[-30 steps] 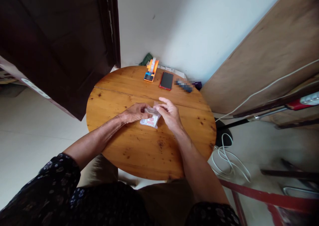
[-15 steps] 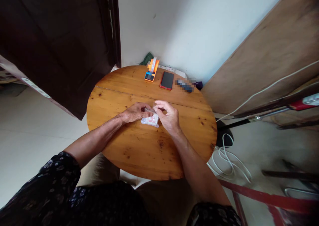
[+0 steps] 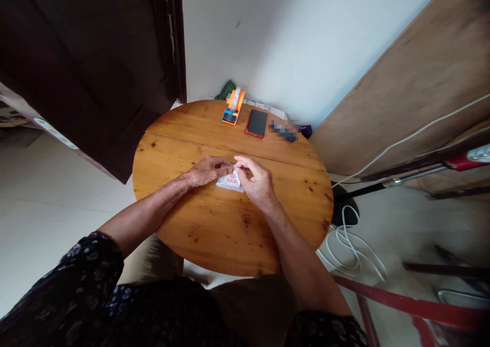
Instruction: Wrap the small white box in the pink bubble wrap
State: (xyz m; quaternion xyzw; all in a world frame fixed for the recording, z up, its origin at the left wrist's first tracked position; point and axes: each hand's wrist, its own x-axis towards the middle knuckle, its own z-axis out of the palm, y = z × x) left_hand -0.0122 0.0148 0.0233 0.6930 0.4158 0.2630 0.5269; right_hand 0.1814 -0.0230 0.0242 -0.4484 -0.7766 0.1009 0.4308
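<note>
A small clear plastic bag with red print (image 3: pixel 230 182) lies at the middle of the round wooden table (image 3: pixel 214 219). My left hand (image 3: pixel 210 171) grips its upper left part, thumb and fingers closed on the plastic. At the bag's upper right, my right hand (image 3: pixel 257 177) pinches the top edge between thumb and forefinger. Both hands' fingertips nearly meet there, and they hide the bag's top. What is inside the bag is too small to tell.
Along the table's far side are an orange tape dispenser (image 3: pixel 234 106), a phone with a red edge (image 3: pixel 256 123) and a blurred dark object (image 3: pixel 284 131). Behind stands a white wall (image 3: pixel 260 41). A white cable (image 3: pixel 346 240) lies coiled on the floor at right.
My right hand has shifted slightly left, with its fingertips closer to my left hand's. The bag's top is drawn together and its lower edge sits a little higher.
</note>
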